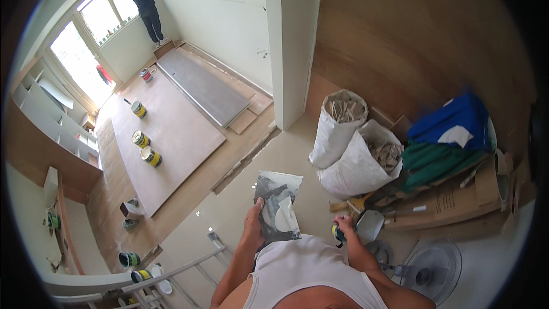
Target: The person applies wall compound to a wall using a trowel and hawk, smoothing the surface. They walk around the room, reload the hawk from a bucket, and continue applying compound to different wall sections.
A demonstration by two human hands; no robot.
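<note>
Out in front of my chest, my left hand [254, 222] grips a flat, dark grey putty board [267, 197] by its left edge. White filler is smeared over the board, and a paler flat piece lies across its lower part. Lower to the right, the fingers of my right hand [344, 224] are closed around a small dark thing with green and yellow on it [337, 233]; its kind is too small to tell. Beside that hand are a white dustpan-like piece [370, 226] and a brush with yellowish bristles [359, 201].
Two white sacks of scraps [349, 163] stand ahead right, by blue cloth [452, 120] and cardboard [457, 209]. A fan [429, 274] is at lower right, a metal ladder [191, 266] at lower left. Several cans [151, 157] stand on a board [171, 137]. Another person [146, 8] reaches up near the windows.
</note>
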